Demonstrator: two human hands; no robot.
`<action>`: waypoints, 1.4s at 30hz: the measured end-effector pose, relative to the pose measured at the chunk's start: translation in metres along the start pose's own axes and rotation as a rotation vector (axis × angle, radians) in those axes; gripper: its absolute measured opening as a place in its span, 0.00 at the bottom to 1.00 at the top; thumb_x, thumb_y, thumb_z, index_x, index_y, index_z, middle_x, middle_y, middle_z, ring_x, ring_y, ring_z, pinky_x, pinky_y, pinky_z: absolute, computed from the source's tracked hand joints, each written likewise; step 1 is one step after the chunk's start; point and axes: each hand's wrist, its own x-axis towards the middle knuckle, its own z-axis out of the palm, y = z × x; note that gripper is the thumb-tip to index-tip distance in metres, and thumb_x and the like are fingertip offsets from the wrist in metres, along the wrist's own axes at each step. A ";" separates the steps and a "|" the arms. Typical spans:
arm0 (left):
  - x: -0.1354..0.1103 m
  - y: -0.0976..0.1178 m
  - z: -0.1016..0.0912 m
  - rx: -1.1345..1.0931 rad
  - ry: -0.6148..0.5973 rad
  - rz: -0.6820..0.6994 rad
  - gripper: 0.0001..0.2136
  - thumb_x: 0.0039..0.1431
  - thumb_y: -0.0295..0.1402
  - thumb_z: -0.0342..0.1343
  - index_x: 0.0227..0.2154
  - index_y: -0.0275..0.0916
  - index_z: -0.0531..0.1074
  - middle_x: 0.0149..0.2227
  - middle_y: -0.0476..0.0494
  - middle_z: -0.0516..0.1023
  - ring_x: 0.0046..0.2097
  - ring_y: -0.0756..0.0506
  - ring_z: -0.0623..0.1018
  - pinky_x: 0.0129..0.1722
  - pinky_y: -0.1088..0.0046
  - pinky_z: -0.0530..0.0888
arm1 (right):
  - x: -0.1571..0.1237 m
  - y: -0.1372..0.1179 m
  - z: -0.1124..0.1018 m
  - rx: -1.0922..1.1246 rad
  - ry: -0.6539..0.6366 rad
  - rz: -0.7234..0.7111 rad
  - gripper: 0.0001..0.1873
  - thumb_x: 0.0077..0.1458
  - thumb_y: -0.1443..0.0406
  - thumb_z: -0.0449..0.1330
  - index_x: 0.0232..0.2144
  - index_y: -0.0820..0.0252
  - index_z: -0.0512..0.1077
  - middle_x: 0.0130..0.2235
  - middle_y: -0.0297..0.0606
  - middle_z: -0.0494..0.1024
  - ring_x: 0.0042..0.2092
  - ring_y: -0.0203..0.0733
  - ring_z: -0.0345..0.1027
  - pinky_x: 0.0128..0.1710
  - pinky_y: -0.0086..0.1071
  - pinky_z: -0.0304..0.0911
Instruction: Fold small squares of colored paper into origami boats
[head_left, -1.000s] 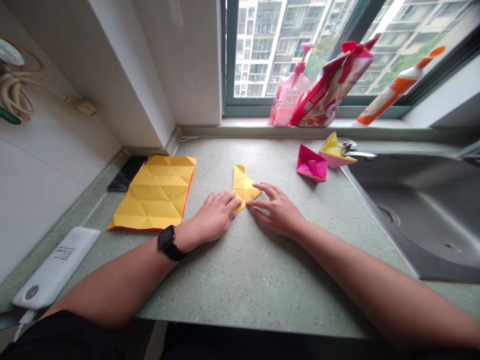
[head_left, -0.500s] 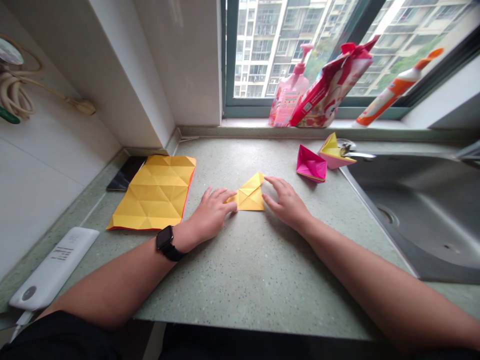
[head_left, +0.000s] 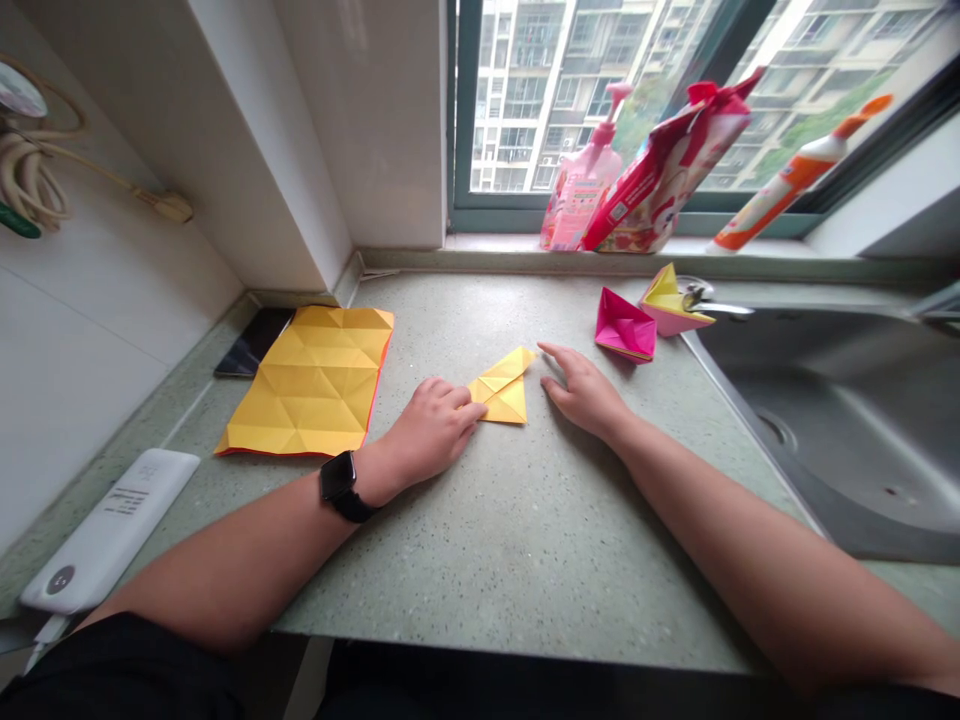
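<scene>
A small folded piece of yellow origami paper (head_left: 507,392) lies on the speckled green counter (head_left: 480,560), with crossing creases and a flap pointing up to the right. My left hand (head_left: 439,428), with a black watch at the wrist, grips its left end between thumb and curled fingers. Just right of the paper is my right hand (head_left: 586,392), its thumb and forefinger apart and holding nothing. A larger creased yellow sheet (head_left: 311,385) with a red underside rests to the left. Two folded paper shapes, one magenta (head_left: 625,327) and one yellow and pink (head_left: 675,305), stand at the back right.
A steel sink (head_left: 847,420) with a faucet (head_left: 709,300) takes up the right side. On the left are a dark phone (head_left: 253,342) and a white power bank (head_left: 112,530) with a cable. A pump bottle (head_left: 581,190), a red bag (head_left: 660,175) and an orange-white bottle (head_left: 780,185) line the windowsill.
My left hand's fingers have curled in around the paper's left end. My right hand has drawn slightly right, away from the paper, which is turned a little.
</scene>
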 end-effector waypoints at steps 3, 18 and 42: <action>-0.001 0.002 0.003 0.019 0.025 0.002 0.12 0.76 0.31 0.51 0.52 0.42 0.79 0.48 0.40 0.82 0.52 0.37 0.77 0.67 0.46 0.65 | 0.008 0.004 0.005 0.049 -0.038 -0.041 0.28 0.64 0.66 0.58 0.65 0.50 0.74 0.64 0.44 0.80 0.67 0.57 0.72 0.71 0.59 0.64; -0.007 0.018 0.001 -0.121 0.048 0.124 0.21 0.73 0.42 0.59 0.64 0.42 0.73 0.68 0.35 0.73 0.71 0.33 0.69 0.77 0.39 0.55 | -0.007 -0.037 -0.010 -0.089 0.023 -0.275 0.11 0.69 0.64 0.60 0.39 0.52 0.83 0.40 0.42 0.83 0.41 0.49 0.76 0.47 0.46 0.72; -0.003 0.010 0.012 -0.230 -0.036 0.077 0.24 0.76 0.43 0.56 0.68 0.39 0.68 0.72 0.28 0.67 0.74 0.29 0.65 0.74 0.42 0.64 | -0.012 -0.044 0.000 0.010 -0.102 -0.323 0.11 0.70 0.64 0.59 0.39 0.52 0.82 0.44 0.43 0.83 0.45 0.48 0.76 0.49 0.45 0.73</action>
